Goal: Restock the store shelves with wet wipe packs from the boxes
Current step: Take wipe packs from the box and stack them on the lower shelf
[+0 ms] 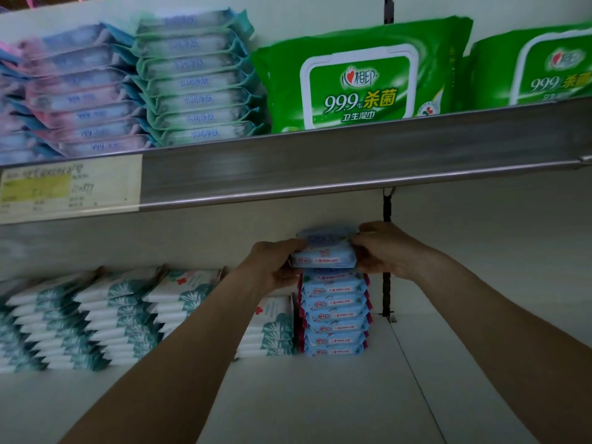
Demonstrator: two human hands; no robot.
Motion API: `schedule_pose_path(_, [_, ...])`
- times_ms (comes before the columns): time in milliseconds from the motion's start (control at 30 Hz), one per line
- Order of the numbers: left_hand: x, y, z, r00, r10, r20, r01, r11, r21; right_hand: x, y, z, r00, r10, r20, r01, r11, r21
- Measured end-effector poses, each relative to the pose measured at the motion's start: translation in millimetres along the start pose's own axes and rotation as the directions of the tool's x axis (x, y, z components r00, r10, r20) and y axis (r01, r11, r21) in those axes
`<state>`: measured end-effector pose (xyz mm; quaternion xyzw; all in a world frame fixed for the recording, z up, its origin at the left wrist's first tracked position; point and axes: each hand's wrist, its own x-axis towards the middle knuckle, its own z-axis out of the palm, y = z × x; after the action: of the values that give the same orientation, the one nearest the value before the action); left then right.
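Price tag (69, 187) — print blurred, unreadable.
Pink packs (80, 100) — smeared, stack cut by left edge.
Right green pack (541, 68): cut by right edge, foot behind rail (352, 161).
Held packs (325, 253): ends covered by left hand (272, 264) and right hand (386, 248).
Teal stack (274, 328): partly behind left forearm (205, 331).

- The large green pack (358, 75) on the upper shelf reads "心相印", "99.9% 杀菌" and "卫生湿巾".
- The second green pack (538, 65), far right, shows "999" and "杀菌"; the rest is cut off.
- The teal-edged packs (198, 81), left of the green ones, each read "水润净肤".
- The pink-and-blue packs (86, 116), further left, show "999".
- The price label (64, 187) on the shelf rail is too blurred to read.
- The top blue pack (323, 259) and the blue stack (334, 315) below it carry a red logo and small print, too small to read.
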<state>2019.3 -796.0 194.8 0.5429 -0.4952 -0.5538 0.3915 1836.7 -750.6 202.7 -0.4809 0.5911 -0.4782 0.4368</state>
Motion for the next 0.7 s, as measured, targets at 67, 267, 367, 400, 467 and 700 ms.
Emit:
schedule_pose_path(67, [3,2,-2,0.999,0.026,-0.025,-0.023,0.992,0.126,11,1,-1,0.998,-0.03,-0.047,0.024,0.994,-0.11])
schedule_pose_path(267, [6,-4,11,0.997,0.074,-0.031,-0.057,0.924,0.378,32,23,2,0.969,-0.215,-0.119,0.076,0.722,-0.688])
schedule_pose_path(367, [7,-3,13,0.993,0.119,-0.026,-0.095,0.89,0.446,29,24,2,0.959,-0.26,-0.114,0.093,0.667,-0.74])
schedule_pose_path(400, [7,-2,13,0.989,0.148,-0.023,-0.119,0.869,0.48,28,23,1,0.96,-0.254,-0.116,0.089,0.672,-0.735])
schedule_pose_path(467, [7,-2,13,0.969,0.245,0.029,-0.224,0.825,0.519,27,24,-3,0.964,-0.237,-0.12,0.083,0.699,-0.711])
schedule_pose_path(700, [16,-24,32,0.827,0.329,0.455,-0.47,-0.036,0.882,17,32,-3,0.976,0.209,0.063,-0.19,0.955,-0.23])
